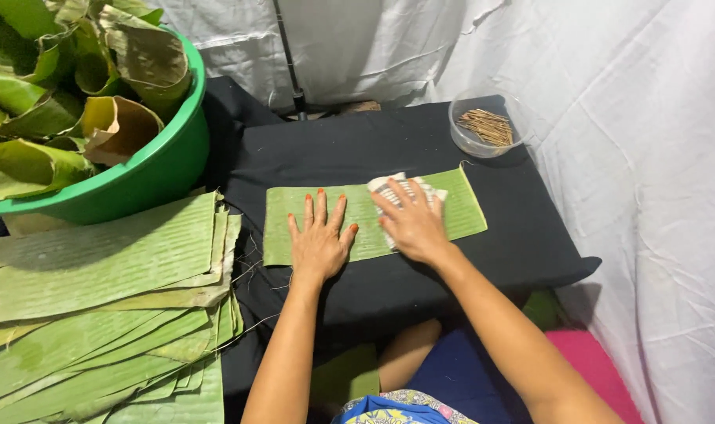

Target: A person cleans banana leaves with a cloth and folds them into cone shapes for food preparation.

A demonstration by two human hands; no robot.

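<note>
At far left a green basin (157,169) holds curled leaves, with a stack of cut leaves (98,314) near it. On the black cloth (334,149) lies a rectangular banana leaf strip (463,208), bright green, finely ribbed, flat. The left hand (320,243) presses it with fingers spread. The right hand (411,224), fingers spread, presses a pale cloth (389,187) on the leaf. Far right sits a clear bowl of sticks (487,126).

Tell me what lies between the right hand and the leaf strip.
Head view: a folded pale cloth lies under the right hand, pressed on the leaf strip.
</note>
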